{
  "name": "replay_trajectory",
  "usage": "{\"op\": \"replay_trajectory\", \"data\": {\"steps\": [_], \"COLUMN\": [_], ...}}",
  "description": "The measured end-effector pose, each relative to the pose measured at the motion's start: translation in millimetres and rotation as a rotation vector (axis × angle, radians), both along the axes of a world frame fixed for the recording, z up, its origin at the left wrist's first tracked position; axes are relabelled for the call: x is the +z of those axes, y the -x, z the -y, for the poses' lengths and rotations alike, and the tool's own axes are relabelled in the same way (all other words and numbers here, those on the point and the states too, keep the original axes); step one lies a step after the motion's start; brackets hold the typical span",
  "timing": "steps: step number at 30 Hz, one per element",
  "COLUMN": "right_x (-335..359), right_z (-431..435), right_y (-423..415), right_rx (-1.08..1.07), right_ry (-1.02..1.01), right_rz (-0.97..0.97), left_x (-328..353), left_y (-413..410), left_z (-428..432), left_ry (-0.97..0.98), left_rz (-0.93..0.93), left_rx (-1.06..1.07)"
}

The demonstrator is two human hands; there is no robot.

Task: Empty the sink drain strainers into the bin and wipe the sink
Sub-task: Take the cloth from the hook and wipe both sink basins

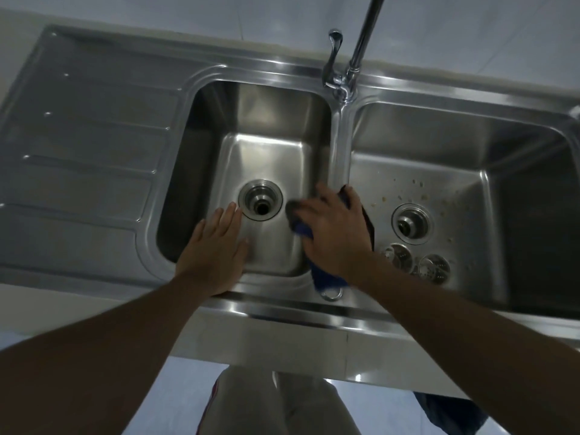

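Observation:
A steel double sink fills the view. In the left basin (270,152) the drain (260,204) is open, with no strainer in it. My left hand (216,249) lies flat with straight fingers on the basin's front wall and rim. My right hand (332,227) presses a dark blue cloth (326,277) against the basin's right side by the divider. In the right basin (502,171) two round metal strainers (397,257) (434,268) lie on the floor in front of its drain (412,224). Small food crumbs (417,189) are scattered around that drain.
The tap (342,76) rises from the back rim above the divider. A ribbed draining board (81,146) stretches to the left. A metal ring (331,293) lies on the front rim under the cloth. Below are my legs and a dark blue thing (448,409) on the floor.

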State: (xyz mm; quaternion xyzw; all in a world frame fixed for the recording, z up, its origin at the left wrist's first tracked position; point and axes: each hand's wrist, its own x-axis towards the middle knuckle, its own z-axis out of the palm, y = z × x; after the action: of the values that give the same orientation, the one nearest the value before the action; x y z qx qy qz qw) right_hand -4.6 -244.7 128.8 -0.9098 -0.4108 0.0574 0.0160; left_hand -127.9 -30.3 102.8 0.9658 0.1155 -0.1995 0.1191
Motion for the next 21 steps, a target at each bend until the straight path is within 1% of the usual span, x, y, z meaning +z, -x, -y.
{"op": "replay_trajectory", "data": {"steps": [2, 3, 4, 7, 8, 10, 12, 14, 16, 18, 21], "right_x": [-2, -3, -3, -1, -2, -4, -5, -2, 3, 9, 13], "right_z": [12, 13, 11, -1, -1, 8, 25, 39, 37, 27, 0], "right_y": [9, 1, -9, -30, -27, -9, 15, 32, 43, 55, 75], "right_rx": [0.187, 0.197, 0.14, -0.146, -0.171, -0.119, -0.014, 0.063, 0.091, 0.134, 0.232], "right_ry": [0.017, 0.006, -0.026, -0.137, -0.175, -0.223, -0.246, -0.248, -0.252, -0.217, -0.148], "right_rz": [-0.054, -0.054, -0.035, -0.036, -0.053, -0.095, -0.139, -0.204, -0.275, -0.331, -0.355], "left_x": [1, 1, 0, -4, -5, -7, -5, 2, 11, 16, 16], "left_y": [0, -1, -1, 0, 0, 1, 1, 0, 2, 9, 28], "left_z": [0, 0, 0, -1, -1, -2, -2, -2, -9, -29, -75], "left_ry": [-0.003, -0.003, -0.008, -0.004, 0.001, 0.003, 0.027, 0.114, 0.183, 0.091, -0.068], "left_rz": [0.001, 0.002, 0.004, 0.024, 0.029, 0.049, 0.091, 0.186, 0.293, 0.337, 0.278], "left_rx": [0.003, 0.004, 0.003, 0.007, 0.008, 0.005, 0.025, 0.096, 0.207, 0.226, 0.196]}}
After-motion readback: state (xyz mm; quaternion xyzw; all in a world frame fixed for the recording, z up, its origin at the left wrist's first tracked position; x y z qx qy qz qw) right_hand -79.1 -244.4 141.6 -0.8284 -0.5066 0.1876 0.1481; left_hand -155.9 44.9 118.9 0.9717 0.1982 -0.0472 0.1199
